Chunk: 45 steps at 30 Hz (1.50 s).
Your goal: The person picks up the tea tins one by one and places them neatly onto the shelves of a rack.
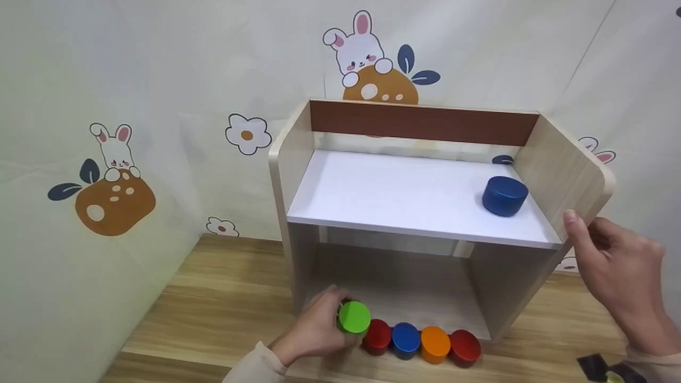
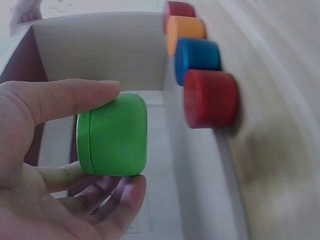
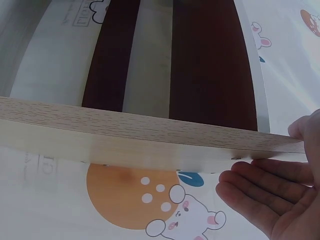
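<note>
A green round tin [image 2: 117, 135] with a lid seam is held between the thumb and fingers of my left hand [image 1: 319, 324], in front of the shelf's lower opening. Just right of it stand a red tin [image 1: 376, 338], a blue tin [image 1: 406, 340], an orange tin [image 1: 435, 344] and a second red tin [image 1: 465, 348] in a row. My right hand [image 1: 620, 266] grips the right side panel [image 3: 150, 132] of the wooden shelf unit, thumb on one face and fingers on the other. Another blue tin [image 1: 504, 197] sits on the white upper shelf [image 1: 388, 191], near that panel.
The shelf unit stands on a wood-grain table [image 1: 213, 298] against a wall covering [image 1: 239, 64] printed with rabbits and flowers. A brown back board [image 1: 420, 122] spans the unit's top. A small dark object [image 1: 606, 367] shows by the right sleeve.
</note>
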Tool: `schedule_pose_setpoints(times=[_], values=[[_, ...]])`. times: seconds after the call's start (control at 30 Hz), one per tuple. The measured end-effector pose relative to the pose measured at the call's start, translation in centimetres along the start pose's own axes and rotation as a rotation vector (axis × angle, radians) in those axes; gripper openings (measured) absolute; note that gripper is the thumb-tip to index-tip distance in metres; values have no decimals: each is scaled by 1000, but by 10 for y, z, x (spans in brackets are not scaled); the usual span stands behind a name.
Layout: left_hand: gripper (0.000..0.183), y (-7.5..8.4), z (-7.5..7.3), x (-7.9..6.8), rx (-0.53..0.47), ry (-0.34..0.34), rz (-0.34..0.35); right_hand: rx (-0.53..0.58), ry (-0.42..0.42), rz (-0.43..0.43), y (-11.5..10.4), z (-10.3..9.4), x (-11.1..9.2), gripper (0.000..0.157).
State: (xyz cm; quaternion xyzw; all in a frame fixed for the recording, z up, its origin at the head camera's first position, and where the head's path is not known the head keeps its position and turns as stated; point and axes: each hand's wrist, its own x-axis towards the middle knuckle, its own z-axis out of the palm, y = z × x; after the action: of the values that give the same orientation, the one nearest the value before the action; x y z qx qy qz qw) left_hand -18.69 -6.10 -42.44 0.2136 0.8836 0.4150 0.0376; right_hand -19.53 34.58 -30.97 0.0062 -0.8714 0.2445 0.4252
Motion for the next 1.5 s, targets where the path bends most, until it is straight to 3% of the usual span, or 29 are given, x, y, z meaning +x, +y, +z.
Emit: schedule_pose_setpoints(times=[0.13,0.93,1.17,1.5], values=[[53,14,-7,2,-13,-33,-13,-6,-4,4,0,0,0,37],[52,85,-52,20,90,-134,89,11,25,-28,0,-1,1,38],[51,104,-63,25,124,-158,95,-20,-10,11,-1,-1,0,40],[50,131,-81,34,93,-192,137,-7,-2,4,-1,-1,0,39]])
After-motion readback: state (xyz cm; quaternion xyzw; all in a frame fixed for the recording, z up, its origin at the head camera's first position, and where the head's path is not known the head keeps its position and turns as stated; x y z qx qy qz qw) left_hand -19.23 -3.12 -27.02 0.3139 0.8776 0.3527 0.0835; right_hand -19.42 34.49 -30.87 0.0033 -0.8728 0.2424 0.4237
